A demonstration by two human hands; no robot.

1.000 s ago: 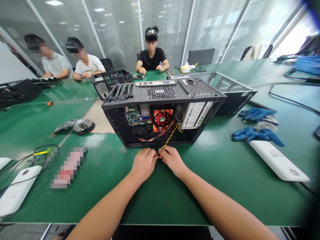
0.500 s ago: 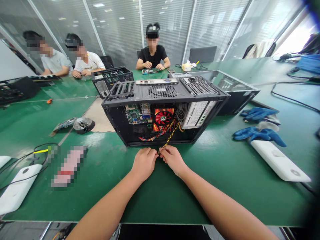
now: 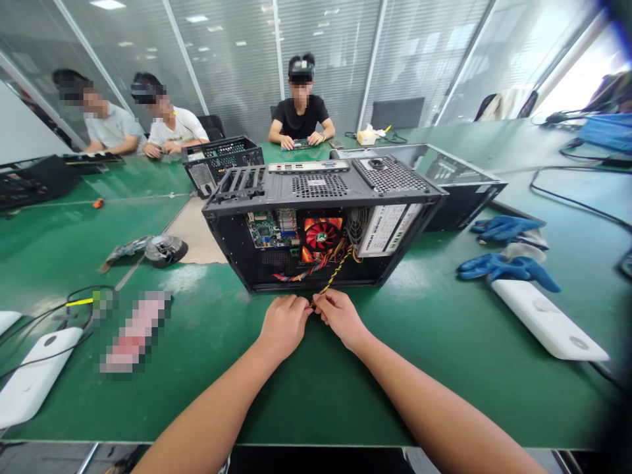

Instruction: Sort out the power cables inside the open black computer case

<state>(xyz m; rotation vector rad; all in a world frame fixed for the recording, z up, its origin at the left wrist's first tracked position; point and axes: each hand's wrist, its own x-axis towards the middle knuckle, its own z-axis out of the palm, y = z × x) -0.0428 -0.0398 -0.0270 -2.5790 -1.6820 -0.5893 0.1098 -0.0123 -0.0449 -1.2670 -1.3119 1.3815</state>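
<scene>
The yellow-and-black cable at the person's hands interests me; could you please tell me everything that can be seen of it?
The yellow-and-black cable looks like thin, plastic-coated wires twisted together. It emerges among other wires beside the power supply and slants down toward the person, fairly straight, passing the lower edge of the open computer case; whether it touches that edge is unclear. Outside the case, it is in the grip of the left hand and right hand, whose fingers hide its end.

Nothing legible: lettering (image 3: 379, 232) on the white label (image 3: 395, 227) of the power supply (image 3: 388, 238) too small and blurred
</scene>
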